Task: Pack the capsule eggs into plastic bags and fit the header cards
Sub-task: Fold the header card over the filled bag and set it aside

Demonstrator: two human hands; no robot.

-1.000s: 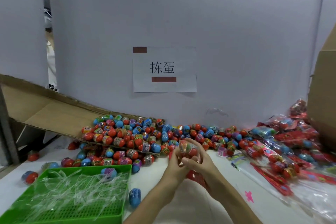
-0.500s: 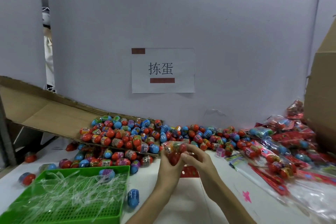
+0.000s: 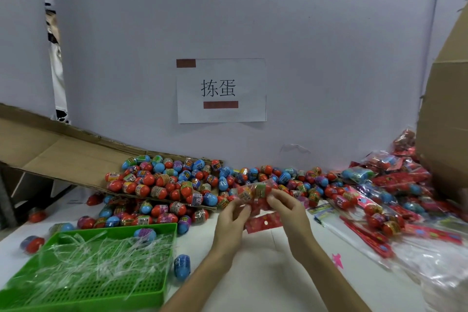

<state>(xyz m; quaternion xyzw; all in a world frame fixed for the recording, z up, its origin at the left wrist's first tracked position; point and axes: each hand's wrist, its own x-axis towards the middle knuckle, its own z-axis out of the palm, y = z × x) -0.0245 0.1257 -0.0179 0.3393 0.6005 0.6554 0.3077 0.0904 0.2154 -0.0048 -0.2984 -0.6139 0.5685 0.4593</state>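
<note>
hands: our left hand (image 3: pixel 231 221) and right hand (image 3: pixel 291 213) both pinch the clear bag of capsule eggs (image 3: pixel 253 192), fingers curled | bag: held above the white table (image 3: pixel 258 276), just in front of the loose egg pile (image 3: pixel 172 180) | red header card (image 3: pixel 264 221) just below it, between our hands | green tray (image 3: pixel 106 294) left, finished packs (image 3: pixel 395 185) right

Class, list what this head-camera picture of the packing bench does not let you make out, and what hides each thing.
- Head view: egg count in the bag, which the left hand and right hand hold; their grip and crinkled plastic cover it.
- Head view: header card print, blurred, partly behind the hands.
- Head view: cardboard box, cut off by the right edge.
- Head view: labels on the egg pile, too small.
</note>
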